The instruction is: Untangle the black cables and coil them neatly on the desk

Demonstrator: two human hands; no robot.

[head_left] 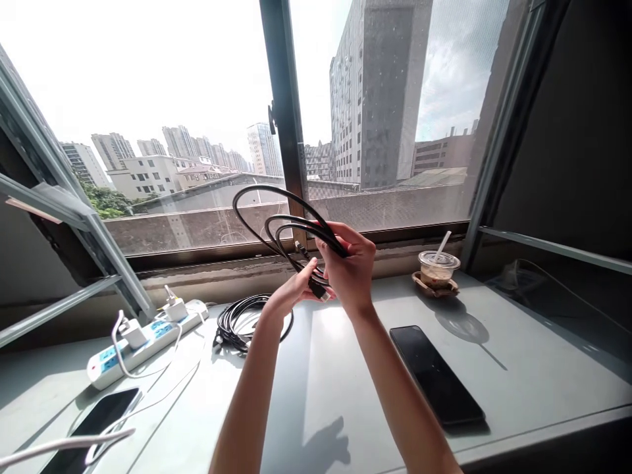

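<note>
Above the middle of the desk, a black cable (284, 189) is gathered in several loose loops between my two hands. My right hand (349, 263) is closed round the bundled loops on their right side. Lower and to the left, my left hand (291, 289) grips the cable, thumb up, close to its plug end. A black USB-type plug (318, 289) with a metal tip sticks out between the hands. Another small connector (301, 249) shows just above the left thumb. The left fingertips are partly hidden behind the cable and the right hand.
A second coiled black cable (230, 322) lies left of my forearms. Beyond it sits a white power strip (148, 342) with chargers and white cords. One phone (106, 415) is at lower left, another phone (437, 375) at right. A lidded cup (438, 266) with a straw stands near the window.
</note>
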